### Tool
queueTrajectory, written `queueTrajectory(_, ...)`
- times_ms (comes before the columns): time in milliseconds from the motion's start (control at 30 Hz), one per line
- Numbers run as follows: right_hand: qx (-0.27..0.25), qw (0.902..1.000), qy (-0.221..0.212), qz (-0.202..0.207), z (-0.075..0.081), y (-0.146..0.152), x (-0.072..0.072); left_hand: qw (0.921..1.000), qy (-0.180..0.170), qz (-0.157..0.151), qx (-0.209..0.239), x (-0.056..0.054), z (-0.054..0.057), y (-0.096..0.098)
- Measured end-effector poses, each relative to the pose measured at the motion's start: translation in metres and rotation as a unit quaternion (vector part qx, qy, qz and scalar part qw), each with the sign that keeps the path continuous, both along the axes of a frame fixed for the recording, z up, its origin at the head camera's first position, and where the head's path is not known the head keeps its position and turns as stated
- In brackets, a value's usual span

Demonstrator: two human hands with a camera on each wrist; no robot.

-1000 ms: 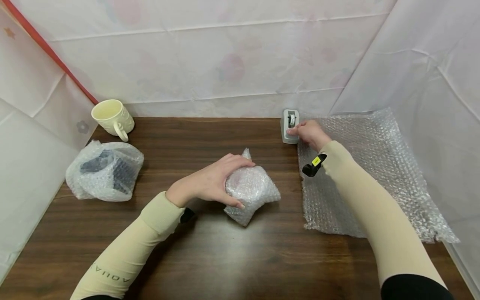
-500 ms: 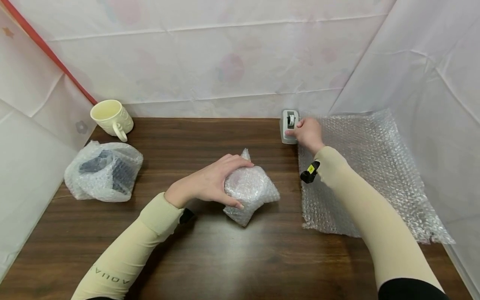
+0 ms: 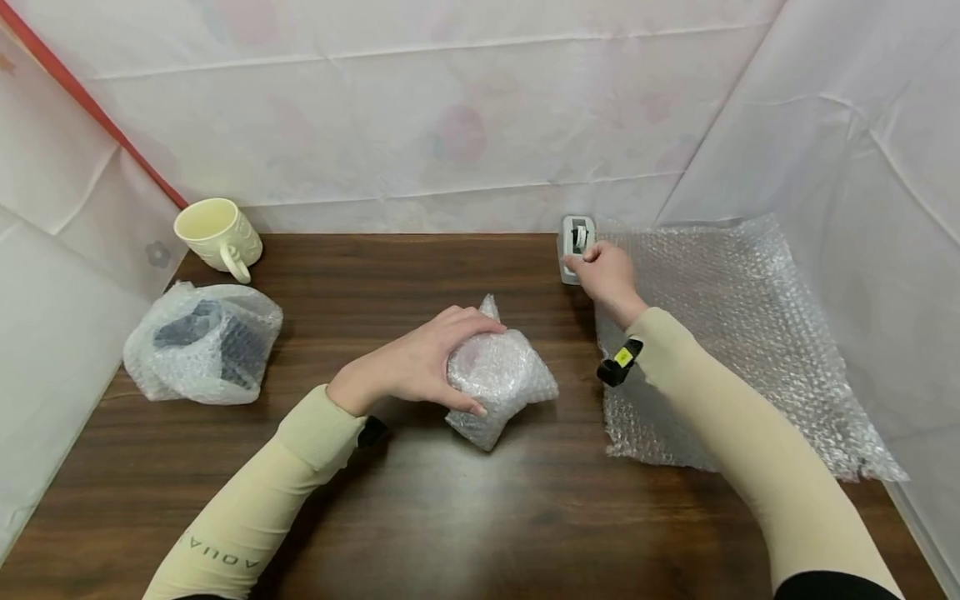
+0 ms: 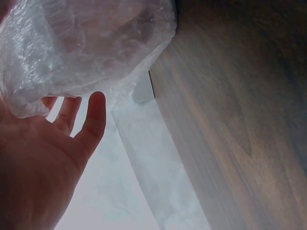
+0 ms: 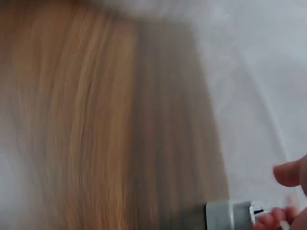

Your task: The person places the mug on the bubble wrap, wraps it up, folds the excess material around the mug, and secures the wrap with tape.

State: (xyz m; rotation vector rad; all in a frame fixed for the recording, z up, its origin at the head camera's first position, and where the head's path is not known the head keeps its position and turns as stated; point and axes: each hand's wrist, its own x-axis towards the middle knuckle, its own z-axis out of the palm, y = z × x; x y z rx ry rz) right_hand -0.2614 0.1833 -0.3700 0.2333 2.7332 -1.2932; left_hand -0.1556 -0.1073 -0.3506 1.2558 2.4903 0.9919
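In the head view my left hand holds a small bubble-wrapped bundle on the dark wooden table, thumb in front and fingers behind. The left wrist view shows the clear bubble wrap close up over the curved fingers; what is inside cannot be made out. My right hand is at a grey tape dispenser by the back edge, fingers bent at its near end. In the right wrist view the dispenser and my fingers lie at the lower right corner, partly cut off. Whether they pinch any tape does not show.
A cream mug stands at the back left. In front of it lies a bubble-wrapped dark object. A flat bubble-wrap sheet covers the right side, partly under my right arm. White cloth hangs behind the table.
My right hand has shifted slightly at the dispenser, its wrist turning and its index finger bending closer to the thumb. The left hand keeps its hold on the bundle.
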Motion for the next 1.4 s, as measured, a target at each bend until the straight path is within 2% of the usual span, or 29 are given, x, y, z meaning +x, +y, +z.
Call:
queueTrajectory(33, -0.063, 0.9971, -0.041, -0.008, 0.002, 0.002, 0.002, 1.0, 0.001, 0.0, 0.0, 0.0, 0.0, 0.0)
queueTrajectory(67, -0.12, 0.9893, -0.082, -0.018, 0.004, 0.004, 0.004, 1.0, 0.003, 0.0, 0.001, 0.0, 0.001, 0.0)
queueTrajectory(133, -0.217, 0.9638, -0.149, -0.042, 0.005, 0.009, 0.006, 1.0, 0.004, -0.001, 0.001, 0.0, 0.001, 0.0)
queueTrajectory(200, -0.267, 0.9431, -0.19, -0.055, 0.001, 0.015, 0.007, 1.0, 0.004, -0.001, 0.0, 0.0, 0.001, 0.001)
queueTrajectory(233, -0.273, 0.9393, -0.2, -0.055, -0.002, 0.017, 0.007, 1.0, 0.004, -0.001, -0.001, 0.0, 0.001, 0.001)
queueTrajectory(400, -0.286, 0.9365, -0.203, -0.009, -0.011, 0.024, 0.012, 0.9994, 0.006, 0.029, -0.019, 0.027, 0.01, 0.009)
queueTrajectory(600, -0.322, 0.9311, -0.172, 0.006, -0.018, 0.03, 0.014, 0.9994, 0.005, 0.027, -0.022, 0.027, 0.009, 0.009)
queueTrajectory(767, -0.345, 0.9237, -0.164, 0.025, -0.019, 0.032, 0.02, 0.9995, 0.01, 0.022, -0.019, 0.025, 0.009, 0.009)
queueTrajectory(900, -0.347, 0.9218, -0.173, 0.007, -0.02, 0.033, 0.019, 0.9996, 0.009, 0.02, -0.018, 0.025, 0.009, 0.008)
queueTrajectory(1033, -0.316, 0.9297, -0.188, -0.021, -0.025, 0.029, 0.012, 0.9998, 0.008, 0.007, -0.016, 0.015, 0.004, 0.003)
queueTrajectory(1133, -0.293, 0.9345, -0.201, -0.022, -0.028, 0.027, 0.006, 0.9999, 0.011, -0.001, -0.011, 0.008, 0.001, -0.001)
queueTrajectory(1400, -0.26, 0.9323, -0.248, -0.041, -0.03, 0.027, -0.008, 0.9995, 0.016, -0.026, -0.002, -0.012, -0.006, -0.01)
